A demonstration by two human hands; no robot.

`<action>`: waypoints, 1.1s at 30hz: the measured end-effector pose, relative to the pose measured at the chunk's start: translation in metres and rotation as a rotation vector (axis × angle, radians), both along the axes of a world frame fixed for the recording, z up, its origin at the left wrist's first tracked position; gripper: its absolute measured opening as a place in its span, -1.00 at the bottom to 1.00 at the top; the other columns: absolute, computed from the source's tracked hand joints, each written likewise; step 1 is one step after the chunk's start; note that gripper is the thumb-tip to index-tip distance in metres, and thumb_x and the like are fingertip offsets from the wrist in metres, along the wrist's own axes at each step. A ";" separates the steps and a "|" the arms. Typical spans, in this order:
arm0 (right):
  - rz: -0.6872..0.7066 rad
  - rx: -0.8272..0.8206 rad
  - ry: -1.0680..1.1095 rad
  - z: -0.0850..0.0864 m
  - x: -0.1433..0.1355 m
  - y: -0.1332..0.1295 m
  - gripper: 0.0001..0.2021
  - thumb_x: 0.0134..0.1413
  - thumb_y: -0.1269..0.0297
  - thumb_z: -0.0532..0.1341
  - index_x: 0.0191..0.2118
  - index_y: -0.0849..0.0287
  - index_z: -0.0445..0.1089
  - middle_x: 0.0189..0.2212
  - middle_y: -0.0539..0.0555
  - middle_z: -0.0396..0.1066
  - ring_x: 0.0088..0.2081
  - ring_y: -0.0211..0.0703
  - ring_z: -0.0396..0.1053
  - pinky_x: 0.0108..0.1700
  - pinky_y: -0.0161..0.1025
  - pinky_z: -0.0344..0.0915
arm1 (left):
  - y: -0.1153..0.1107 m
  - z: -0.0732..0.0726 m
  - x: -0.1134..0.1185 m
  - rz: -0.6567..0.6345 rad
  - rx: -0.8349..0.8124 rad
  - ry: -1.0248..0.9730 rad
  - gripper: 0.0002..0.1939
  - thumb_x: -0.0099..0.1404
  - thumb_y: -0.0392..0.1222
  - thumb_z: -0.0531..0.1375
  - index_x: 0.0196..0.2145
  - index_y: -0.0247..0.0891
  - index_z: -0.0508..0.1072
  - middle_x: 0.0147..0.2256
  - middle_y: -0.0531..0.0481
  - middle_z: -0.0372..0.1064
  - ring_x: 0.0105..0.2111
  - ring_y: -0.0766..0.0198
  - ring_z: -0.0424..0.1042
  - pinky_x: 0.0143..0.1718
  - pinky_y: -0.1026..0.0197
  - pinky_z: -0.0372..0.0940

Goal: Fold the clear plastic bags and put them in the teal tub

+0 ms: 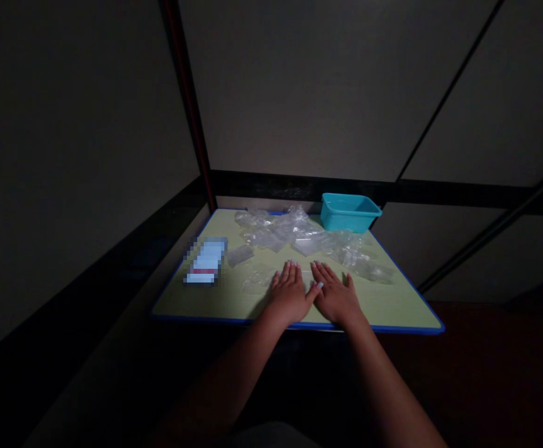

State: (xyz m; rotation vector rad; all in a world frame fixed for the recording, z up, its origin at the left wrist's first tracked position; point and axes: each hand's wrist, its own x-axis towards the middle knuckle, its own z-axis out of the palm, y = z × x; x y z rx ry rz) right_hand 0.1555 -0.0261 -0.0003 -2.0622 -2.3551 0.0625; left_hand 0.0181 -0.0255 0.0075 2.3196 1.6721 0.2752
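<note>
My left hand (291, 295) lies flat, palm down, near the front edge of the table, with its fingers pointing away from me. Beside it my right hand (337, 295) is also flat, its fingers stretched out. The two hands nearly meet at the left thumb. Under and around my fingers is a clear plastic bag (258, 280), partly hidden by the hands. Beyond them several more clear plastic bags (294, 230) lie crumpled in a loose heap. A small flat plastic piece (240, 255) rests left of that heap.
The pale green table (234, 305) has a blue rim. A turquoise plastic basket (349, 214) stands at its back right corner. At the left edge a lit, blurred-out phone-like screen (207, 261) lies flat. Dark-trimmed walls border the table behind and on the left.
</note>
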 end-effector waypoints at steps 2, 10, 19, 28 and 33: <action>-0.005 -0.015 -0.014 0.001 0.000 0.000 -0.45 0.28 0.17 -0.26 0.36 0.07 -0.26 0.36 0.00 -0.25 0.35 -0.14 -0.30 0.25 0.27 -0.30 | -0.001 0.001 -0.003 0.012 -0.004 -0.005 -0.18 0.35 0.25 -0.35 0.30 -0.48 -0.06 0.32 -0.28 -0.25 0.33 0.08 -0.29 0.28 -0.07 -0.22; -0.021 -0.015 -0.002 0.002 -0.001 -0.001 -0.44 0.26 0.20 -0.25 0.36 0.06 -0.26 0.35 -0.04 -0.24 0.35 -0.14 -0.28 0.26 0.27 -0.29 | -0.005 -0.001 -0.012 0.059 -0.008 0.028 -0.15 0.35 0.25 -0.34 0.29 -0.56 -0.06 0.32 -0.31 -0.29 0.33 0.06 -0.31 0.28 -0.07 -0.22; -0.024 -0.015 0.024 0.002 -0.002 0.000 -0.45 0.28 0.17 -0.27 0.36 0.07 -0.25 0.35 -0.05 -0.26 0.35 -0.15 -0.27 0.26 0.28 -0.30 | -0.012 -0.001 -0.029 0.090 0.029 0.097 -0.19 0.36 0.23 -0.27 0.29 -0.52 -0.04 0.32 -0.30 -0.27 0.33 0.07 -0.27 0.27 -0.07 -0.21; -0.023 -0.007 0.034 0.002 -0.002 -0.001 -0.45 0.28 0.17 -0.27 0.35 0.07 -0.23 0.35 -0.05 -0.25 0.35 -0.16 -0.25 0.26 0.29 -0.30 | -0.019 -0.007 -0.051 0.129 0.082 0.172 -0.21 0.38 0.21 -0.26 0.30 -0.51 -0.04 0.32 -0.27 -0.24 0.33 0.09 -0.25 0.27 -0.06 -0.18; -0.028 -0.006 0.027 0.002 -0.001 -0.001 -0.45 0.28 0.17 -0.27 0.36 0.07 -0.24 0.35 -0.03 -0.23 0.35 -0.14 -0.26 0.25 0.29 -0.29 | -0.022 -0.007 -0.064 0.144 0.084 0.218 -0.24 0.39 0.19 -0.24 0.30 -0.49 -0.06 0.32 -0.23 -0.26 0.33 0.09 -0.25 0.26 -0.08 -0.16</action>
